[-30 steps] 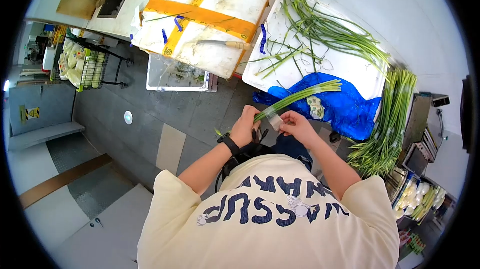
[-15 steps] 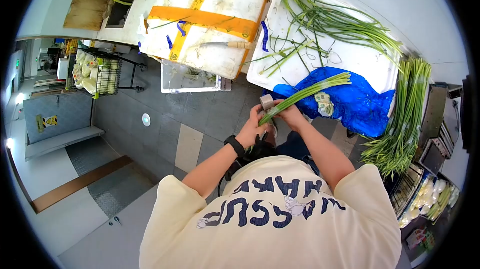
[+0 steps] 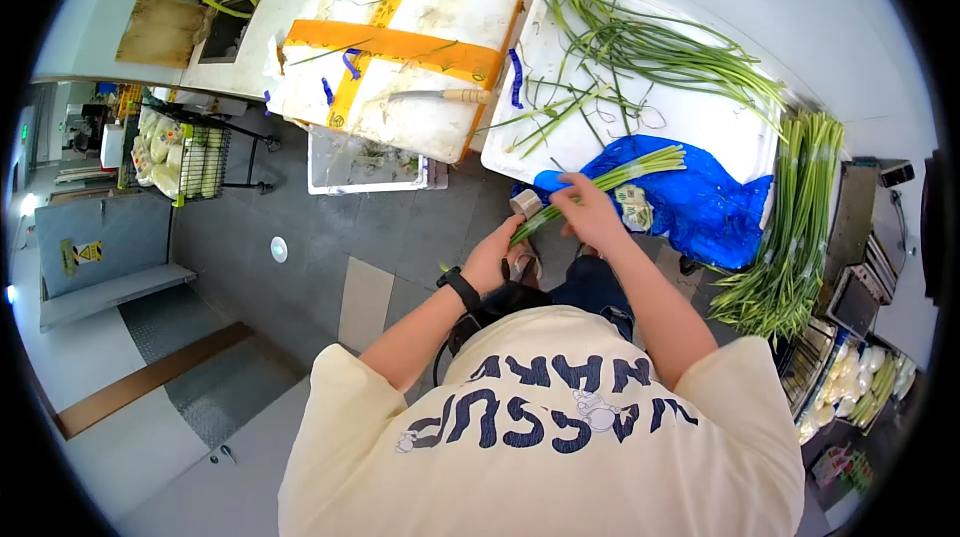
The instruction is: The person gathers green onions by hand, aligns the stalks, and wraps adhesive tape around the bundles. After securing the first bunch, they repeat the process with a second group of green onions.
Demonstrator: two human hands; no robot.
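A bundle of long green stems slants up and to the right from my left hand, whose fingers are wrapped round its lower end. Against the bundle, just above the left fingers, is a roll of tape. My right hand is over the middle of the bundle, its fingers bent and drawn together near the tape roll; what they pinch is too small to tell. Beyond the hands, a blue plastic bag and a small patterned packet lie at the near edge of a white board.
Loose green stems lie on the board, with tied bundles to its right. At the left are a taped foam box bearing a knife, an open white bin below it and a loaded cart.
My right hand has come up from beneath the bundle to above it, fingers bent. The tape roll has turned and now shows its round opening. My left hand has shifted slightly left.
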